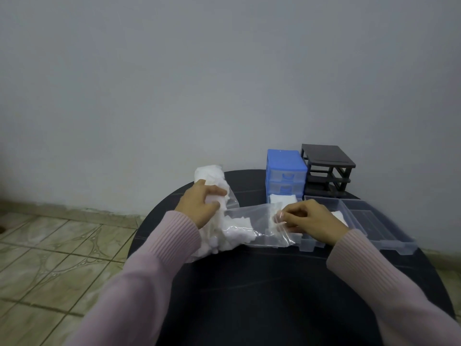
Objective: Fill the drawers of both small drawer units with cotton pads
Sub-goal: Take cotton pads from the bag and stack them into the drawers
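- Cotton pads (234, 236) sit bagged at the table's (249, 295) left edge; your left hand (199, 204) grips the plastic bag (259, 221).
- Your right hand (309, 218) pinches its mouth.
- Next, likely pull pads out for the clear drawers (374, 226) by the right edge.

A round black table (249, 283) carries a blue drawer unit (285, 174), black frame (326, 168), clear drawers (374, 221) and, seemingly, bagged cotton pads (234, 233).
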{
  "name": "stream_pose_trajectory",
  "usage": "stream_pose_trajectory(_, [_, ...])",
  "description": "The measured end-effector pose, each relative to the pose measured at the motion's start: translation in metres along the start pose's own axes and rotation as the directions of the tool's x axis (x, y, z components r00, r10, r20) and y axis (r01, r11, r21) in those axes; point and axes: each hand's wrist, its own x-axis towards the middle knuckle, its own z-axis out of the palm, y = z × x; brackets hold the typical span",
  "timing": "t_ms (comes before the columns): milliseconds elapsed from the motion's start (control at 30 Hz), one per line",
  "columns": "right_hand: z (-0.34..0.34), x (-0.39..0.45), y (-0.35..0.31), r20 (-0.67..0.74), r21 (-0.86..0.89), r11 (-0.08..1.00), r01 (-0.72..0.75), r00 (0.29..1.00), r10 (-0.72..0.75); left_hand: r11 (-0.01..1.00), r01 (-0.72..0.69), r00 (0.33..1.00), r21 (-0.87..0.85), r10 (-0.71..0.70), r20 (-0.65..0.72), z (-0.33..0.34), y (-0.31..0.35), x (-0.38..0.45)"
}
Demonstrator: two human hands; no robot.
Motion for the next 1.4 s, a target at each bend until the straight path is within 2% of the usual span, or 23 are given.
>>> stream_pose_trajectory(100, [0.002,0.001,0.0,0.029,0.008,1.0,0.025,0.999,-0.026,0.995,0.011,0.955,0.1,-0.04,0.294,-0.006,-0.008,-0.001])
stream_pose_trajectory(167, [0.004,0.002,-0.002,0.019,0.005,0.999,0.042,0.999,-0.042,0.991,0.017,0.932,0.131,-0.063,0.356,-0.005,-0.013,-0.002])
stream_pose_trajectory(300, [0.011,0.003,-0.005,0.047,-0.02,0.995,0.098,0.994,-0.097,0.978,-0.019,0.955,0.208,-0.044,0.293,0.004,-0.028,0.002])
stream_pose_trajectory(533, [0.026,0.008,-0.007,0.174,-0.172,0.968,0.18,0.973,-0.15,0.978,-0.202,0.967,0.056,0.189,0.173,0.001,-0.026,-0.001])
stream_pose_trajectory(700, [0.031,0.005,-0.015,0.153,-0.109,0.963,0.248,0.961,-0.231,0.968,-0.25,0.964,-0.036,0.252,0.078,0.001,-0.02,-0.004])
stream_pose_trajectory(900, [0.034,0.004,-0.014,0.033,-0.16,0.926,0.341,0.94,-0.34,0.963,-0.265,0.963,-0.05,0.262,-0.058,0.003,-0.009,-0.008])
stream_pose_trajectory(1000, [0.039,0.001,-0.019,0.032,-0.082,0.905,0.416,0.909,-0.415,0.957,-0.278,0.959,-0.078,0.273,-0.072,0.006,-0.006,-0.009])
stream_pose_trajectory(1100, [0.041,0.002,-0.017,0.029,0.019,0.909,0.415,0.909,-0.416,0.957,-0.273,0.961,-0.097,0.268,-0.067,0.007,-0.006,-0.008])
stream_pose_trajectory(1200, [0.043,0.006,-0.014,0.02,-0.002,0.903,0.431,0.902,-0.431,0.954,-0.279,0.96,-0.106,0.274,-0.054,0.008,-0.005,-0.008])
stream_pose_trajectory(1400, [0.029,0.007,-0.011,0.065,0.071,0.912,0.405,0.91,-0.409,0.947,-0.309,0.951,-0.092,0.308,-0.023,0.004,-0.003,-0.009])
